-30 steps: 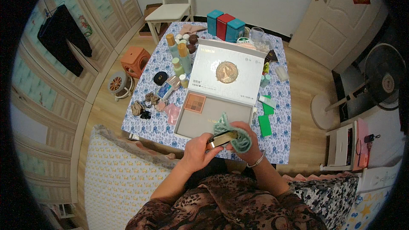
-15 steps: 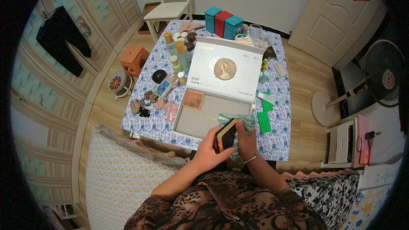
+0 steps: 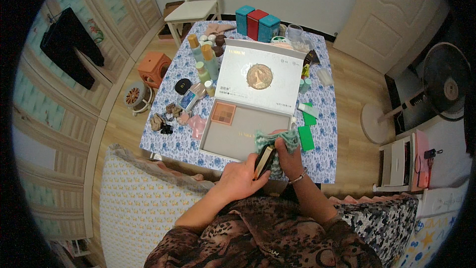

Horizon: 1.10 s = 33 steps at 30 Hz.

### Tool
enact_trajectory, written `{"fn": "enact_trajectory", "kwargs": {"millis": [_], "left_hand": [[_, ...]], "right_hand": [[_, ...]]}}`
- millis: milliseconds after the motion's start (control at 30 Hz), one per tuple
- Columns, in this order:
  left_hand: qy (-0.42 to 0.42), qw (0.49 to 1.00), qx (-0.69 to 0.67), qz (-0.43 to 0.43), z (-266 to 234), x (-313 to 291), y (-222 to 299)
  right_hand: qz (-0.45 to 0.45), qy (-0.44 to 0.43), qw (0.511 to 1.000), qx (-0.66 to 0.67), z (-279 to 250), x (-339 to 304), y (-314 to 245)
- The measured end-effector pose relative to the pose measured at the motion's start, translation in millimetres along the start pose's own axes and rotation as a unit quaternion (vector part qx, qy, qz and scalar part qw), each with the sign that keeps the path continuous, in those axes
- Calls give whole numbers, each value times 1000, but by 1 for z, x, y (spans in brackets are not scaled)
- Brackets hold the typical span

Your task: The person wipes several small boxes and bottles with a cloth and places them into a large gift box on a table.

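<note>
Dark case [image 3: 266, 163] is clamped in the left hand [image 3: 241, 178], tilted on edge, apparently so its side meets the green cloth [image 3: 292, 140] gripped in the right hand [image 3: 289, 163]. Both are held by the open box's [image 3: 221, 140] near-right corner.

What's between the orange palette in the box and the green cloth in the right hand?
Head view: just the grey box base with gold lettering shows between the orange palette and the green cloth; no other item there.

Box tray [image 3: 215, 138]: room between orange palette [image 3: 223, 113] and green cloth [image 3: 292, 140]
Raised lid [image 3: 260, 77]: bars the far side
Bottles [image 3: 209, 65]: crowd its left
</note>
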<state>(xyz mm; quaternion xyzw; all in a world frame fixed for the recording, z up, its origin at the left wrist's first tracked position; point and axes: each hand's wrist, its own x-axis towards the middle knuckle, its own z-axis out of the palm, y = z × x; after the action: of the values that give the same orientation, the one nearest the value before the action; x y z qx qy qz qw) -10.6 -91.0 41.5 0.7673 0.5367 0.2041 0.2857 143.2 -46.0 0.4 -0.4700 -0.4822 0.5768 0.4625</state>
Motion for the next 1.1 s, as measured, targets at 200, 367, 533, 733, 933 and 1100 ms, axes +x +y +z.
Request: {"fn": "enact_trajectory", "kwargs": {"millis": [200, 367, 533, 733, 933, 1100], "left_hand": [[73, 995, -66, 21, 17, -3, 2], [-3, 991, -133, -17, 8, -2, 2], [-3, 984, -174, 20, 9, 2, -11], [26, 973, -227, 38, 13, 12, -28], [41, 983, -179, 24, 8, 11, -22], [68, 991, -73, 86, 6, 14, -21]], "right_hand": [[110, 72, 987, 92, 2, 8, 25], [186, 68, 971, 130, -3, 12, 41], [260, -13, 954, 146, 0, 11, 15], [193, -19, 977, 90, 10, 9, 4], [97, -178, 979, -6, -1, 8, -5], [109, -273, 956, -24, -10, 11, -9]]}}
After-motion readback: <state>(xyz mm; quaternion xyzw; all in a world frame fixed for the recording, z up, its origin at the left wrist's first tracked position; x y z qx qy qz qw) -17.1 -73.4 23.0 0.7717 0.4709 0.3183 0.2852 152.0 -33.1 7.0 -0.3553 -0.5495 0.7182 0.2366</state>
